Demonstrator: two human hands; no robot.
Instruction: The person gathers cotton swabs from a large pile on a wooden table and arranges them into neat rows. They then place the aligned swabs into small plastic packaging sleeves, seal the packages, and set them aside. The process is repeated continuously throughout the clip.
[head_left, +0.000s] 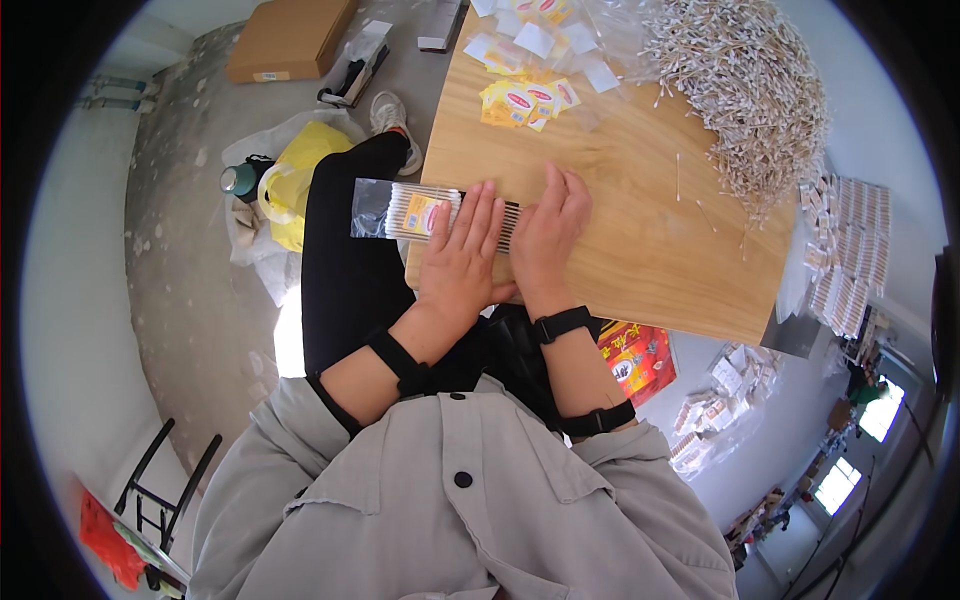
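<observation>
The left hand (462, 250) lies flat on the swab packet (398, 212), which overhangs the worktop (640, 225)'s left edge; whether the right hand (548, 238) beside it grips anything cannot be told. Probably light and slippery; best held mid-length.

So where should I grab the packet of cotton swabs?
Probably pinch the packet by its left end, coming from the left, thumb above and fingers below: that flat end sticks out past the edge of the table, while the left hand lies on the packet and the right hand is beside its other end.
</observation>
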